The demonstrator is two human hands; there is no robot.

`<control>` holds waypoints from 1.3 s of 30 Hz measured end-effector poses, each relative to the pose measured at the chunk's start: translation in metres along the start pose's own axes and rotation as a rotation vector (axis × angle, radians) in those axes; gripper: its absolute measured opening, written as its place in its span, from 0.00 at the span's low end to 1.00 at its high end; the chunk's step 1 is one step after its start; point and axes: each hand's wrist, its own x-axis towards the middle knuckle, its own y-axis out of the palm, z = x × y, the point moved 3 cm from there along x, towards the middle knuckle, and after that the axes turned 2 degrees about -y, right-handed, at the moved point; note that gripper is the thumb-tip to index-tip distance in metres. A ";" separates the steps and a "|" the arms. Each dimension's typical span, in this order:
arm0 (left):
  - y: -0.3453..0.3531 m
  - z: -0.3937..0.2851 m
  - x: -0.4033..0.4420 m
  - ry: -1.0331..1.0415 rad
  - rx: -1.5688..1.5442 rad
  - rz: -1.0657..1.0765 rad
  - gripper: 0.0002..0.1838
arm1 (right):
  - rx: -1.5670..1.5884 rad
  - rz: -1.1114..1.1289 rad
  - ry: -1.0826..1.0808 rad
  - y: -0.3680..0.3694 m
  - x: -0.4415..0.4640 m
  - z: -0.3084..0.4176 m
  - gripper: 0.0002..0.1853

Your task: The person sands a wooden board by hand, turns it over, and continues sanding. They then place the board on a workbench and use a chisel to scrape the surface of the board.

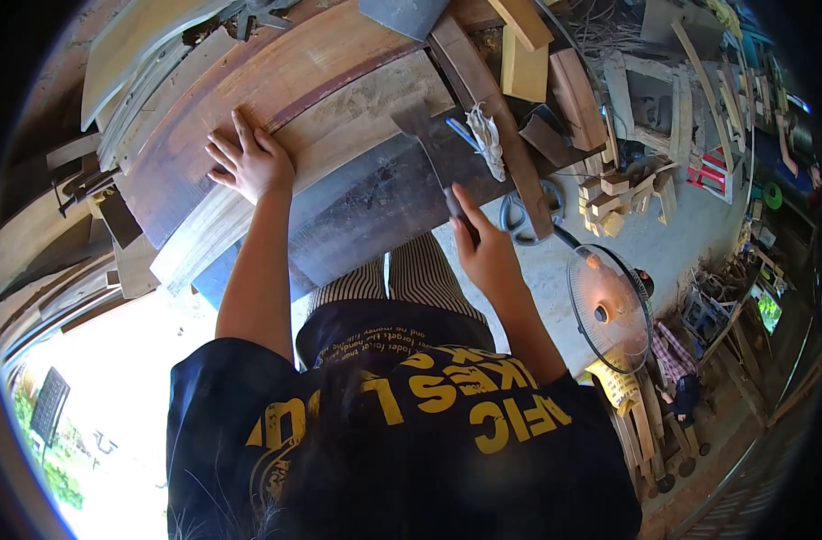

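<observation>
My left hand (253, 165) lies with fingers spread on a wide reddish-brown board (186, 148), its wrist over a paler plank (348, 110). My right hand (485, 243) is wrapped round the dark handle of a scraper (435, 159). The scraper's broad flat blade points away from me, over the edge between the pale plank and a dark stained surface (357, 198). I cannot tell whether the blade touches the wood. Just right of the scraper lie a crumpled whitish rag (486, 142) and a blue stick-like item (463, 133).
Wood blocks (524, 67) and a long brown timber (492, 108) lie at the far right of the work surface. A standing fan (609, 308) is at my right, near stacked offcuts (613, 200). More boards (150, 90) lean at the left. Another person (793, 166) appears at the far right.
</observation>
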 end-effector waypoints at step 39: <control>0.000 -0.001 0.000 0.005 0.008 0.000 0.28 | 0.084 -0.038 0.008 0.004 0.014 0.011 0.25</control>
